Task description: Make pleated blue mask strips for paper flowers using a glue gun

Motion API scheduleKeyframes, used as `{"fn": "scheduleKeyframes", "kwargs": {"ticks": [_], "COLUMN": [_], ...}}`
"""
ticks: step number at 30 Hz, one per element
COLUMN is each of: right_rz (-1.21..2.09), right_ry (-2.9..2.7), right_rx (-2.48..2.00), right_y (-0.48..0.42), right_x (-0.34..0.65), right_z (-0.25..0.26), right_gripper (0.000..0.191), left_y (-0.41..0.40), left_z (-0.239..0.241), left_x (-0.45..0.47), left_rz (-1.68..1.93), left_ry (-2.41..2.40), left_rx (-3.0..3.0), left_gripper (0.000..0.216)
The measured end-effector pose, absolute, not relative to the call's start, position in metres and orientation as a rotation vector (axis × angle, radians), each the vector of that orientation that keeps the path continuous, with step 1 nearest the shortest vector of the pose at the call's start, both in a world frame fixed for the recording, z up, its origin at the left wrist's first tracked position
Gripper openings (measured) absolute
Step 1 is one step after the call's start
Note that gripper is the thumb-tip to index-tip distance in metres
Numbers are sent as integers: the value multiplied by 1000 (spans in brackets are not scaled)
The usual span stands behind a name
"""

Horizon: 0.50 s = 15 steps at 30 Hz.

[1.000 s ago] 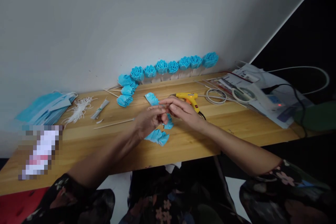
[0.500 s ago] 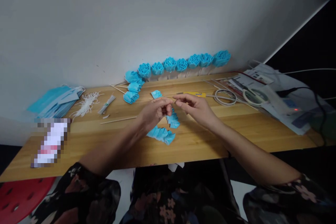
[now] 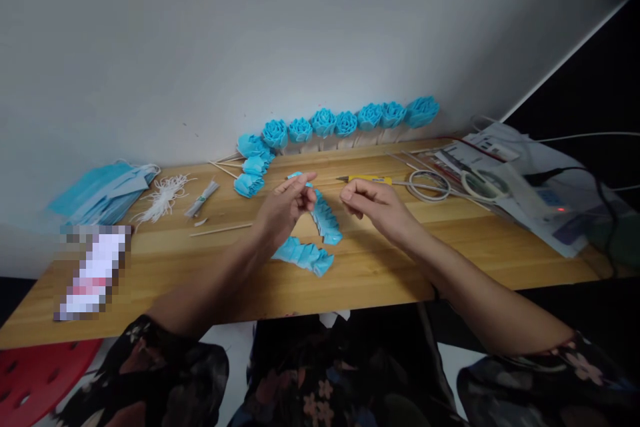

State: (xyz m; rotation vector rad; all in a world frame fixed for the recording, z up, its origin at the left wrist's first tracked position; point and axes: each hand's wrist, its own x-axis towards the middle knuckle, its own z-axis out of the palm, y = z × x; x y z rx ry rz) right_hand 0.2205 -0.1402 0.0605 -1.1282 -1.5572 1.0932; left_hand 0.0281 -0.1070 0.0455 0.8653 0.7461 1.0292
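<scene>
My left hand [image 3: 283, 210] hovers over the wooden table [image 3: 450, 247] with thumb and fingers pinched together; what they hold is too small to see. My right hand [image 3: 373, 203] is a short gap to its right, fingers curled in, contents hidden. Between and just below the hands lies a pleated blue strip of mask fabric [image 3: 326, 219]. A second pleated strip [image 3: 305, 256] lies nearer me. A small blue piece [image 3: 296, 176] shows behind my left fingertips.
A row of blue fabric roses [image 3: 345, 121] leans on the wall, with more roses [image 3: 253, 167] lying left of it. A yellow glue gun [image 3: 369, 179], tape rings [image 3: 427, 185], papers and cables fill the right. Blue masks [image 3: 103, 193], white ear loops [image 3: 163, 197] and a skewer [image 3: 220, 229] lie left.
My hands were joined, pinching together over the strips; they have drawn apart, the left to the left and the right to the right. The view shifted a little.
</scene>
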Motion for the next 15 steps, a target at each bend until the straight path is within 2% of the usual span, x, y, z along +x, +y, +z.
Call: {"fn": "scheduleKeyframes", "kwargs": {"ticks": [5,9,15], "right_rz": [1377,1363,1241], "right_ry": [-1320,-1328,-1462], "right_rx": [-1127,-1116,-1161], "right_y": [-140,-138,-141], "right_x": [217,214,208], "right_z": [54,50,49], "right_gripper": [39,46,43], "left_y": [-115,-121,-120], "left_z": [44,47,52], "left_x": [30,35,33], "left_rz": [1027,1050,1095], "left_ry": [761,781,979], "left_rx": [1117,1350,1597], "left_gripper": [26,21,13]}}
